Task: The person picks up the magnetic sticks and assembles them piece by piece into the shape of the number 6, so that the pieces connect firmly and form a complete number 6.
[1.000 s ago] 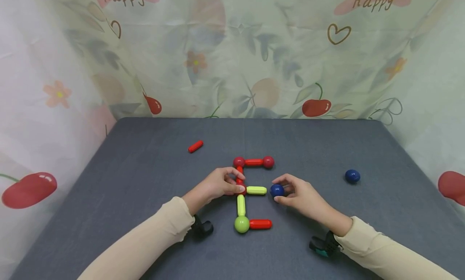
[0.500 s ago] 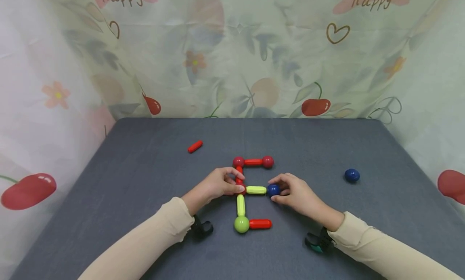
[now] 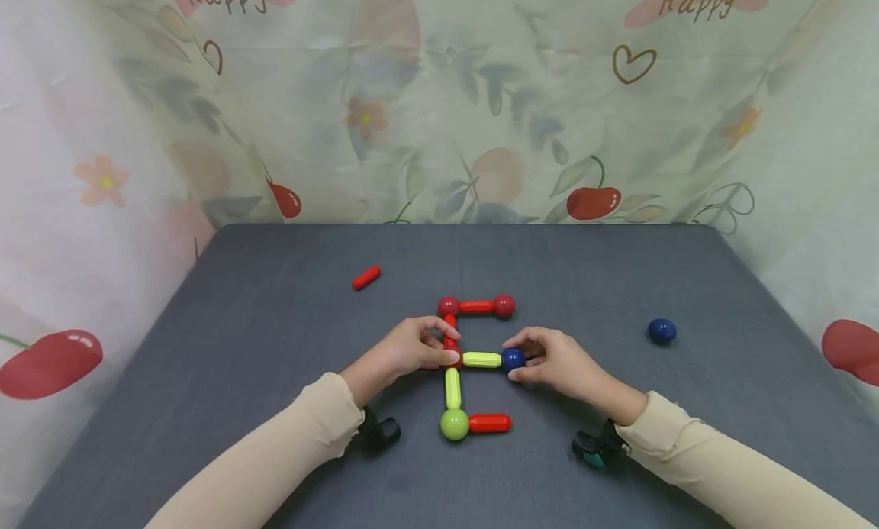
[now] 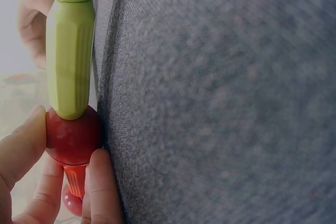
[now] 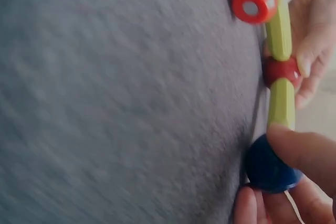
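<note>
My left hand (image 3: 410,349) pinches the red ball (image 4: 74,139) at the middle joint of a magnetic rod-and-ball figure. My right hand (image 3: 566,365) holds a blue ball (image 5: 269,167) between thumb and fingers, against the right end of a yellow-green rod (image 3: 482,359). That rod runs from the red ball. Another yellow-green rod (image 3: 452,388) leads toward me to a green ball (image 3: 455,424), with a red rod (image 3: 491,423) pointing right from it. Beyond the left hand, a partly covered red rod reaches a far red ball (image 3: 449,307). From there a red rod (image 3: 477,307) leads to another red ball (image 3: 504,307).
A loose red rod (image 3: 366,278) lies farther back on the left. Off to the right sits a second blue ball (image 3: 662,330). The grey cloth-covered table (image 3: 275,285) ends in front of a patterned curtain (image 3: 439,132).
My right hand has moved left, bringing the blue ball across a small gap to the end of the yellow-green rod. The left hand keeps its hold on the red ball.
</note>
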{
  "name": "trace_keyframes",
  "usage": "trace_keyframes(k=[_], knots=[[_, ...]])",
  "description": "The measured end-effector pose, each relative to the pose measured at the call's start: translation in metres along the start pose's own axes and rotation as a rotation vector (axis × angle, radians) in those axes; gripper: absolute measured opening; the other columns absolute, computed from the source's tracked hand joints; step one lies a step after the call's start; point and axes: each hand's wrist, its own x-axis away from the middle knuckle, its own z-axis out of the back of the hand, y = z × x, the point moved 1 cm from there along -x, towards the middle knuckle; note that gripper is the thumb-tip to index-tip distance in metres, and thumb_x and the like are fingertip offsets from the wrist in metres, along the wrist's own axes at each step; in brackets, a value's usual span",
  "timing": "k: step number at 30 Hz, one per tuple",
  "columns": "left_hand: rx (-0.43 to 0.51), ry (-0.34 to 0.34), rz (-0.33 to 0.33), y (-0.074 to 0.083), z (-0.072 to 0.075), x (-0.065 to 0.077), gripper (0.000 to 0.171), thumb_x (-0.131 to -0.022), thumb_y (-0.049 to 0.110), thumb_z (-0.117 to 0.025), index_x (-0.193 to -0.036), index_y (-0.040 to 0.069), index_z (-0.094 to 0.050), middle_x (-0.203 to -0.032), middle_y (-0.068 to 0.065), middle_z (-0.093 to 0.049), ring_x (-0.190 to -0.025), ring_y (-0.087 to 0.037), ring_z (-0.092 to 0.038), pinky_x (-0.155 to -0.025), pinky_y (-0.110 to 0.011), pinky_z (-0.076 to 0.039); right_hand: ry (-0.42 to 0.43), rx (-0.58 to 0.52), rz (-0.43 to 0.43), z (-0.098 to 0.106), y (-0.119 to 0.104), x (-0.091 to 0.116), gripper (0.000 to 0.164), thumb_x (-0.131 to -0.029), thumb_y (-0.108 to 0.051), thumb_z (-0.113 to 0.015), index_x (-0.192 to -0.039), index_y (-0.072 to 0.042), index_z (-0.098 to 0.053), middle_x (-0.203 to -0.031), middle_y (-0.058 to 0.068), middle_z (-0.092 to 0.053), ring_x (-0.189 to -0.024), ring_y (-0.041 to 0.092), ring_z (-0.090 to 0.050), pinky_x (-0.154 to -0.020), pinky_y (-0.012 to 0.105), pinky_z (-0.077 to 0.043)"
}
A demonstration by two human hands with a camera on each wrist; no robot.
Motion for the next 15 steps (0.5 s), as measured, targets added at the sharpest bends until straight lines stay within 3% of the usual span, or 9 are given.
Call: trace_keyframes(k=[9,15], knots=[[0.004,0.004,0.003,0.001,0.000,0.002,0.027,-0.081,0.013,-0.079,-0.105,0.011,-0.068,-0.083,-0.008,-0.059,-0.072,-0.017,-0.059,-0.068,-0.026,-0.054,-0.151,-0.129,-0.039,0.010,0.007,-0.016,0.040,-0.076,-0.013,-0.083,-0.112,-0.004,-0.067,-0.103,0.007,-0.064,-0.090,0.018,-0.057,-0.079,0.028,-0.051],[0.003,0.010,-0.001,0.001,0.000,0.001,0.026,-0.081,0.012,-0.079,-0.105,0.012,-0.068,-0.083,-0.008,-0.059,-0.071,-0.016,-0.059,-0.068,-0.026,-0.055,-0.190,-0.182,-0.062,0.011,0.010,-0.019,0.041,-0.075,-0.011,-0.083,-0.111,-0.003,-0.066,-0.102,0.007,-0.064,-0.089,0.018,-0.057,-0.078,0.026,-0.051]])
